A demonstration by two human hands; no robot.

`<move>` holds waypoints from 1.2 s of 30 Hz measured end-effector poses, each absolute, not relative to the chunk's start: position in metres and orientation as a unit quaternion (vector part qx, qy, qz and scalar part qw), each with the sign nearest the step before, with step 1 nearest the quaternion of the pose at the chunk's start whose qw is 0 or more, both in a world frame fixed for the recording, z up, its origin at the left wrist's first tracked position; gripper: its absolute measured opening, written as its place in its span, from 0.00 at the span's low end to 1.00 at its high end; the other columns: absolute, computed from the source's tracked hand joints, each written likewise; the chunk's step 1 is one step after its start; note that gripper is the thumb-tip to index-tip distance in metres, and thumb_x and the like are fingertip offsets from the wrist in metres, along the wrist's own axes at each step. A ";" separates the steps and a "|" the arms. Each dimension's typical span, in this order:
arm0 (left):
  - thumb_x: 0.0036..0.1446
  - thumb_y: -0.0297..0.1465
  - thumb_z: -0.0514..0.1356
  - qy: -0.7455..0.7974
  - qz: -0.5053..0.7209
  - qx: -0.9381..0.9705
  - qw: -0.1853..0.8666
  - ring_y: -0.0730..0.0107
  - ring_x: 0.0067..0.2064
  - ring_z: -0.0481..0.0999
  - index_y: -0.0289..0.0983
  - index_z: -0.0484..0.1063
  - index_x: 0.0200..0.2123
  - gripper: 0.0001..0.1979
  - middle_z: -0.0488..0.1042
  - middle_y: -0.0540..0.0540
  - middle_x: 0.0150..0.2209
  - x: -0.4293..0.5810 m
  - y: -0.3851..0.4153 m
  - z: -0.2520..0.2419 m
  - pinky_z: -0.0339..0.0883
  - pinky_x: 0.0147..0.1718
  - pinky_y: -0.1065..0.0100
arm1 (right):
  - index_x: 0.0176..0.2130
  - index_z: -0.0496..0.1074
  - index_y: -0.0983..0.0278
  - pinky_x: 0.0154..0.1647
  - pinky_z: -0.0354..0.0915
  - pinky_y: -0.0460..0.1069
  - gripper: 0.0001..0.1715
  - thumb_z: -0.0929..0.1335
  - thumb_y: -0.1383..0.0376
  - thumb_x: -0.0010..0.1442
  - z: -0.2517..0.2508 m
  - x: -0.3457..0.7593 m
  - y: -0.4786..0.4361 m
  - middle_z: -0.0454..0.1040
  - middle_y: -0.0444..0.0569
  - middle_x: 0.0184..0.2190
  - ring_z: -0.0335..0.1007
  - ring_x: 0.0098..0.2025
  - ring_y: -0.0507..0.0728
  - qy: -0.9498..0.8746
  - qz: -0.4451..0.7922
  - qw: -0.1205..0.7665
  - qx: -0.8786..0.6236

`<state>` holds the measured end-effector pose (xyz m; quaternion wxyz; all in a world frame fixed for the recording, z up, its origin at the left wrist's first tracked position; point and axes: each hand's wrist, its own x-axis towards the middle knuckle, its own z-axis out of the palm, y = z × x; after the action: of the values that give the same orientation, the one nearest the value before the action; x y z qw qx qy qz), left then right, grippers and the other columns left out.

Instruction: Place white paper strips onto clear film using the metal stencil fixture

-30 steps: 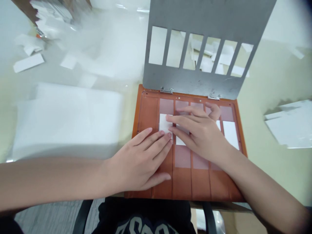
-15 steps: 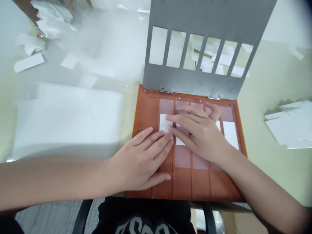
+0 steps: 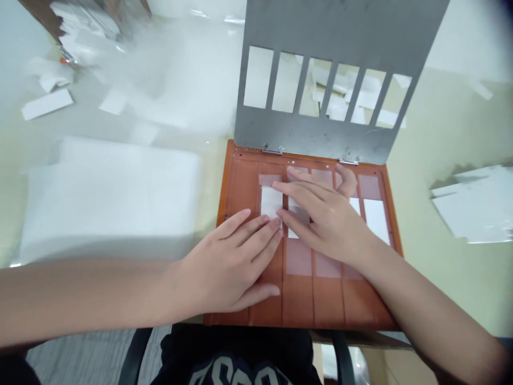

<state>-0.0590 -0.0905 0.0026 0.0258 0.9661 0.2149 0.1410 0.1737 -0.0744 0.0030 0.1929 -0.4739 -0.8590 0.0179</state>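
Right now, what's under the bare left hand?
The bare left hand covers the near end of a white rectangular card and part of the orange-brown grooved tray. The card's covered portion and anything else beneath are hidden.

I see, through the distant camera, a slotted plate of matt grey metal, lightly scuffed, with shiny metal hinges. The orange-brown base looks smooth and semi-matt; its pinkish patches resemble translucent film. I read the white strips as smooth, paper-like card.
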 end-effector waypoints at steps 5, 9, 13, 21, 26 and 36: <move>0.71 0.46 0.48 0.212 0.143 0.967 0.020 0.53 0.61 0.72 0.24 0.67 0.61 0.31 0.72 0.36 0.62 -0.059 -0.090 0.001 0.56 0.64 0.54 | 0.48 0.72 0.57 0.71 0.44 0.65 0.11 0.66 0.68 0.66 0.000 0.175 -0.071 0.82 0.45 0.44 0.80 0.48 0.57 -0.855 0.003 0.270 -0.443; 0.71 0.46 0.48 0.213 0.144 0.966 0.018 0.52 0.61 0.73 0.24 0.68 0.60 0.31 0.73 0.36 0.61 -0.059 -0.091 0.000 0.56 0.64 0.53 | 0.49 0.72 0.58 0.67 0.58 0.64 0.12 0.67 0.68 0.66 0.001 0.175 -0.066 0.79 0.51 0.51 0.79 0.48 0.58 -0.846 -0.008 0.295 -0.443; 0.71 0.45 0.49 0.213 0.147 0.966 0.016 0.53 0.60 0.73 0.24 0.69 0.60 0.31 0.73 0.36 0.61 -0.058 -0.091 0.001 0.57 0.64 0.53 | 0.53 0.72 0.59 0.61 0.67 0.64 0.16 0.67 0.67 0.65 0.000 0.176 -0.063 0.75 0.56 0.55 0.79 0.49 0.60 -0.838 0.012 0.315 -0.446; 0.71 0.46 0.48 0.211 0.145 0.967 0.008 0.54 0.60 0.73 0.25 0.69 0.59 0.31 0.74 0.37 0.61 -0.058 -0.090 0.003 0.57 0.64 0.54 | 0.38 0.74 0.60 0.72 0.53 0.66 0.05 0.67 0.69 0.66 -0.003 0.174 -0.067 0.79 0.49 0.47 0.79 0.43 0.54 -0.854 0.016 0.301 -0.423; 0.71 0.46 0.48 0.213 0.134 0.968 0.014 0.53 0.61 0.73 0.25 0.68 0.61 0.31 0.72 0.36 0.62 -0.059 -0.090 0.004 0.56 0.64 0.54 | 0.40 0.74 0.59 0.72 0.52 0.63 0.07 0.68 0.71 0.65 0.000 0.176 -0.070 0.83 0.44 0.41 0.80 0.46 0.56 -0.872 0.028 0.282 -0.398; 0.70 0.46 0.49 0.211 0.136 0.968 0.011 0.52 0.61 0.72 0.25 0.69 0.60 0.31 0.72 0.37 0.62 -0.058 -0.089 0.003 0.53 0.65 0.53 | 0.39 0.75 0.59 0.68 0.53 0.61 0.09 0.67 0.71 0.66 0.001 0.176 -0.071 0.84 0.42 0.41 0.80 0.47 0.56 -0.877 0.032 0.261 -0.401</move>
<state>-0.0582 -0.0890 0.0029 0.0113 0.9679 0.2113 0.1358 0.1763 -0.0708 0.0013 0.2612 -0.4014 -0.8773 0.0320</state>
